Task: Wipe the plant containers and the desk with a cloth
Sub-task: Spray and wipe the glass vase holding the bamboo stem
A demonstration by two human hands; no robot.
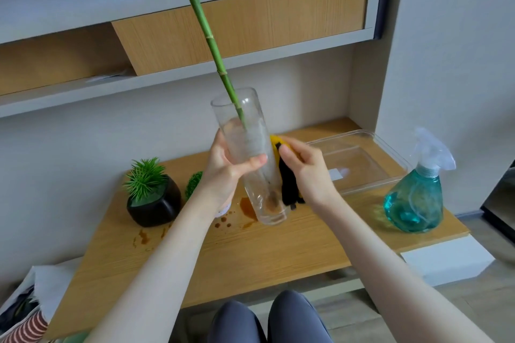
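Note:
A tall clear glass vase (248, 131) with a green bamboo stem (207, 33) in it is tilted above the wooden desk (250, 250). My left hand (225, 167) grips the vase around its middle. My right hand (305, 167) presses a yellow and black cloth (288, 184) against the vase's right side. A black pot with a spiky green plant (152, 198) stands on the desk at the left. A second small green plant (193, 186) is partly hidden behind my left wrist. Brown spill stains (223, 223) lie on the desk under the vase.
A teal spray bottle (418, 195) stands at the desk's right edge. A clear plastic tray (359, 159) lies behind my right hand. Shelves (178, 75) overhang the desk's back. My knees (267, 320) are below the front edge. A bag with clothes (25, 312) sits at bottom left.

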